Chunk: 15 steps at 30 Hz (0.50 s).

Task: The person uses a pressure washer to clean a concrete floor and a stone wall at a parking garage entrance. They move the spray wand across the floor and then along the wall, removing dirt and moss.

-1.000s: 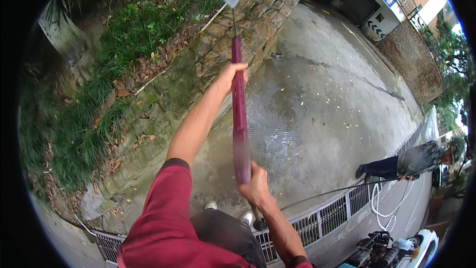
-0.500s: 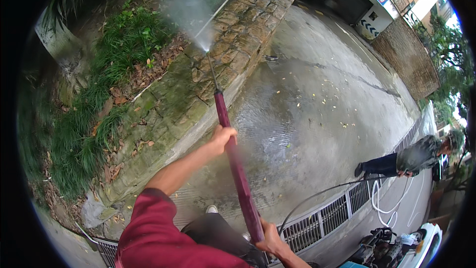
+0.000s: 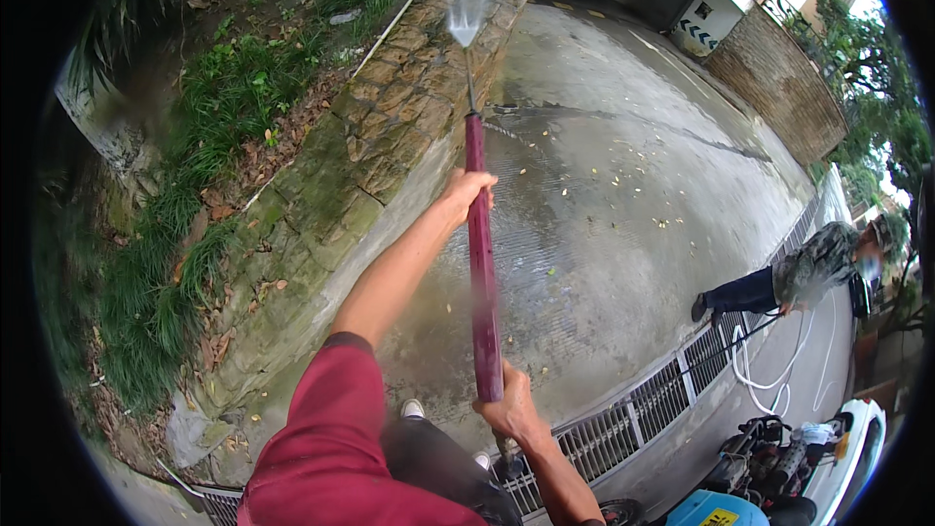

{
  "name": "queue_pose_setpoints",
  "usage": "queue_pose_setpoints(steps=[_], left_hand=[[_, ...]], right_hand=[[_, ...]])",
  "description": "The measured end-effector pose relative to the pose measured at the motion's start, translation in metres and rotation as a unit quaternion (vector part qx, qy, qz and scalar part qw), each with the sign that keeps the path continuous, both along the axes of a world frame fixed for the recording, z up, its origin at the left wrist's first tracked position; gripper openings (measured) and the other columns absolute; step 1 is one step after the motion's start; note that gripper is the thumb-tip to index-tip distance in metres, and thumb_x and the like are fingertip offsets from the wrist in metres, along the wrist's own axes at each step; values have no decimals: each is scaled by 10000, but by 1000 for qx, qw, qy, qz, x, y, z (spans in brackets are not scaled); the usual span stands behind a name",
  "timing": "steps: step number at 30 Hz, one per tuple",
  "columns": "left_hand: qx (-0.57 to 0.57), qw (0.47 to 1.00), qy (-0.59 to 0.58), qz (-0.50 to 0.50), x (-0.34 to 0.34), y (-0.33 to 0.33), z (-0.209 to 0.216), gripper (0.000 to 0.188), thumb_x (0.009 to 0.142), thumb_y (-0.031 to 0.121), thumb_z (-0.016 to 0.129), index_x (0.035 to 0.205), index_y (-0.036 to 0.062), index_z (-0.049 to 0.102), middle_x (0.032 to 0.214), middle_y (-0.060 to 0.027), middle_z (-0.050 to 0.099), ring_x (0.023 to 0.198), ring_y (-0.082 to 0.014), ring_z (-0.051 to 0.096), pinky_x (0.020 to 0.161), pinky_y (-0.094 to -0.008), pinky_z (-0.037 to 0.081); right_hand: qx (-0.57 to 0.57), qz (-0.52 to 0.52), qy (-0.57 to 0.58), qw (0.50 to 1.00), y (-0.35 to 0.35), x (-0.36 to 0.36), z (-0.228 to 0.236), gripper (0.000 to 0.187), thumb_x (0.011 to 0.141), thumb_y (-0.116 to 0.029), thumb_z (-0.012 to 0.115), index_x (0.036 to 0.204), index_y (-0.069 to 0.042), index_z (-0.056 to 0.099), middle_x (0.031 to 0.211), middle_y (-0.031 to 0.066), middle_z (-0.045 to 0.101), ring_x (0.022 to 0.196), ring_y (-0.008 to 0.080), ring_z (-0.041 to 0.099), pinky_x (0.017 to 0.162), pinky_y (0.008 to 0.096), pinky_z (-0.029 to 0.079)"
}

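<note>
A long pressure washer wand (image 3: 483, 278) with a maroon covering and a thin metal tip points away from me. My left hand (image 3: 469, 197) is closed around its forward part. Nearer my body, my right hand (image 3: 513, 407) grips the rear end. White water spray (image 3: 465, 24) fans from the nozzle over the top of a low stone wall (image 3: 399, 97). The wall's far part is wet and brown; its nearer part looks greenish.
Grass (image 3: 166, 273) and dry leaves lie left of the wall. A wet concrete ramp (image 3: 604, 195) descends toward a dark garage entrance. A metal drain grate (image 3: 614, 429) crosses the near right. A person (image 3: 818, 268) stands there beside a white hose (image 3: 745, 370); parked motorbikes (image 3: 765, 458) are close by.
The wand has swung to the right and farther forward, and the spray has moved along the wall away from me. Both hands have shifted forward with the wand, still gripping it.
</note>
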<state>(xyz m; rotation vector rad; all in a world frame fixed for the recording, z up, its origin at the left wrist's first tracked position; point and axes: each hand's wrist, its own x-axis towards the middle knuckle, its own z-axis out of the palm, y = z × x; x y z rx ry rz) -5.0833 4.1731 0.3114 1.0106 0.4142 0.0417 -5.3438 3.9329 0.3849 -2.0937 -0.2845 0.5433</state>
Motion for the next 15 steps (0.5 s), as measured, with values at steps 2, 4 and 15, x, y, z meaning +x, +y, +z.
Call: queue_pose_setpoints(steps=[2,4,15], left_hand=[[18,1000,15,7,-29,-9,-13,131,759,42,665,740,-18,550,589,-99,555,464,-212,570,430,-364,499],[0,1000,18,17,-41,-10,-23,131,760,50,667,725,-12,556,582,-104,558,457,-215,568,431,-364,494],[-93,994,-51,-34,48,106,11,214,897,203,656,839,13,576,743,-87,612,614,-200,618,561,-338,546]], right_hand=[[-28,13,-9,999,-16,-18,3,371,646,-29,668,1007,1,589,748,126,636,715,178,620,689,349,503],[-27,22,0,999,-20,-30,1,392,659,-38,668,1041,6,598,776,156,660,736,208,654,708,354,510],[-26,27,-45,998,87,88,-13,339,709,-31,616,1038,48,604,838,263,660,828,354,674,762,393,498]])
